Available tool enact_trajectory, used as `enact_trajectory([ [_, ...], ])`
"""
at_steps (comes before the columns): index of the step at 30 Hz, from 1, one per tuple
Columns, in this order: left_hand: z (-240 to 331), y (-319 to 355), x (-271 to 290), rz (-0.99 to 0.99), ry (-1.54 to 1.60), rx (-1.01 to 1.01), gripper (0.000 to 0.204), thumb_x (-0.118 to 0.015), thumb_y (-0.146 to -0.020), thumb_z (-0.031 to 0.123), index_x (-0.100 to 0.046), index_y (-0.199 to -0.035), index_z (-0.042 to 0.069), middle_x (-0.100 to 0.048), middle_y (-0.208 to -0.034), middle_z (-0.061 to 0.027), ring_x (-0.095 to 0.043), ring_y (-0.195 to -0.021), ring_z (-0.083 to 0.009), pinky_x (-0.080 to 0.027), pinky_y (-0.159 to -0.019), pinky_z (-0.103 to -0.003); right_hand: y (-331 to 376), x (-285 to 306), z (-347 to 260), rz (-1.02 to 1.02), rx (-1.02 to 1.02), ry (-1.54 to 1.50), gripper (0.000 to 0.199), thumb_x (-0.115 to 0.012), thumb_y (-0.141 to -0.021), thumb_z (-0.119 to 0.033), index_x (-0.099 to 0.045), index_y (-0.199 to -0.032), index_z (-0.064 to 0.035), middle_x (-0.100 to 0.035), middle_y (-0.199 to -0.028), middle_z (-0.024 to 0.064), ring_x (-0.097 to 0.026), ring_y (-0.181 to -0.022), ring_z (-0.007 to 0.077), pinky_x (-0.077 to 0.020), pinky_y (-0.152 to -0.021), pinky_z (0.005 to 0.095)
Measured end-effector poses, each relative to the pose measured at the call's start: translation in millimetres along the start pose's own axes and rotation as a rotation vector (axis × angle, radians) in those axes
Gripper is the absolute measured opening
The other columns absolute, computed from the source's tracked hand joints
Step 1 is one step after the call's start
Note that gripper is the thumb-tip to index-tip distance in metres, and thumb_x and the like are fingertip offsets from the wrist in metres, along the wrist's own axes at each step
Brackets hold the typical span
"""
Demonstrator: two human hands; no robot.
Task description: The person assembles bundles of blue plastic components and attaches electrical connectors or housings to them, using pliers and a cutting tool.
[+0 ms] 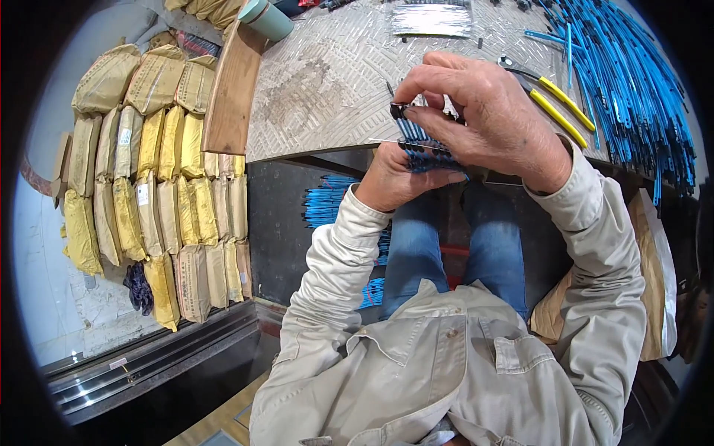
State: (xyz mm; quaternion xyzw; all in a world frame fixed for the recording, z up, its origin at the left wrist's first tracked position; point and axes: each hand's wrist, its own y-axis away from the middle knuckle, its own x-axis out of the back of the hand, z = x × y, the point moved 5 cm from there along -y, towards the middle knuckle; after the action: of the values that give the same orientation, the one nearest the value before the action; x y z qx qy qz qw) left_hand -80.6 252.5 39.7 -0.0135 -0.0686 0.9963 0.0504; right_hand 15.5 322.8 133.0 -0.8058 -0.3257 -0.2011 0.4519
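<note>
My left hand [394, 178] grips a small bundle of thin blue tubes with black ends [424, 149] just in front of the metal table's edge. Above it, my right hand [487, 111] pinches a small black cap [399, 111] at the top of the bundle with fingertips and thumb. A thin metal wire sticks out to the left of the bundle. Both hands are held over my lap, sleeves in pale beige.
A diamond-plate metal table [327, 82] carries a big heap of blue tubes [632, 89] at right, yellow-handled pliers [554, 100], a shiny wire packet [431, 20] and a green cup [268, 18]. Yellow sacks [156, 171] are stacked left. More blue tubes [327, 204] lie below the table.
</note>
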Motion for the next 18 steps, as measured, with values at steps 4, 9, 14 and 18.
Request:
enact_trajectory([
  [4,1,1,-1,0.018,-0.019,0.015,0.023,-0.073,-0.071,0.004,-0.067,-0.093,0.004,-0.067,-0.091,-0.002,-0.058,-0.085,-0.0081,-0.047,-0.074,-0.025,1,1,-3,0.045,0.019,0.001,0.01,-0.065,-0.077,-0.012,-0.062,-0.084,-0.0072,-0.051,-0.069,0.005,-0.052,-0.058,0.0185,-0.0414,-0.053,0.0294],
  [9,-1,-1,-1,-0.007,-0.065,0.009,0.022,-0.072,-0.072,0.003,-0.068,-0.094,0.004,-0.067,-0.091,-0.0034,-0.059,-0.085,-0.0085,-0.047,-0.078,-0.026,-3,4,-5,0.005,0.051,0.052,0.01,-0.064,-0.079,-0.015,-0.063,-0.086,-0.0082,-0.052,-0.069,0.005,-0.053,-0.057,0.0172,-0.0411,-0.052,0.0289],
  [14,4,-6,-8,-0.085,-0.049,-0.029,0.023,-0.07,-0.074,0.002,-0.068,-0.097,0.003,-0.068,-0.092,-0.0046,-0.061,-0.085,-0.0103,-0.048,-0.08,-0.026,-2,11,8,-0.17,-0.006,-0.122,0.014,-0.06,-0.083,-0.016,-0.064,-0.092,-0.0066,-0.056,-0.072,0.0048,-0.054,-0.06,0.0164,-0.0418,-0.053,0.028],
  [18,1,-5,-3,-0.114,0.036,0.01,0.024,-0.07,-0.074,0.004,-0.067,-0.098,0.004,-0.068,-0.093,-0.005,-0.062,-0.086,-0.0114,-0.049,-0.08,-0.026,26,23,46,-0.148,-0.164,-0.373,0.024,-0.054,-0.088,-0.018,-0.061,-0.105,-0.0041,-0.06,-0.089,0.0078,-0.058,-0.077,0.0187,-0.0446,-0.067,0.0265],
])
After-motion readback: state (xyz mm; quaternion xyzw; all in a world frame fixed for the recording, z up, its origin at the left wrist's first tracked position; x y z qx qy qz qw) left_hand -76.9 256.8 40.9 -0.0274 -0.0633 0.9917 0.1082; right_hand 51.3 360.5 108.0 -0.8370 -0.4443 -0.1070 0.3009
